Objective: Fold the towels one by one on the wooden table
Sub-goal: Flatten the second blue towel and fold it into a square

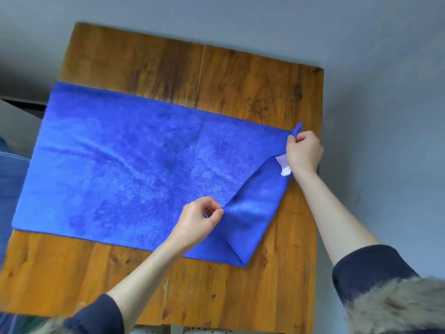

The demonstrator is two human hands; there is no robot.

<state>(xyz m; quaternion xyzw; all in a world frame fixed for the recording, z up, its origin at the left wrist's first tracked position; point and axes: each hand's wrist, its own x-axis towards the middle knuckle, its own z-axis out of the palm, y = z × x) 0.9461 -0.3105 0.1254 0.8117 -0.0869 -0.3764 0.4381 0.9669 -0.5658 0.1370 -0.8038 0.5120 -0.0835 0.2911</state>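
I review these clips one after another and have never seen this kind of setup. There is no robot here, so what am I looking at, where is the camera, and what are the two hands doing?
There is no machine: a person works with two bare hands, and the single picture comes from a wide-angle camera worn on the head, looking down over the arms. Below is a wooden table with one blue towel spread nearly flat across it; its left end reaches past the table's edge. The right hand pinches the towel's far right corner, beside a small white label. The left hand pinches the near right corner, lifted and drawn in over the towel, so a triangular flap is turned over. It looks like the start of a fold. The dark sleeves are pushed up the forearms.
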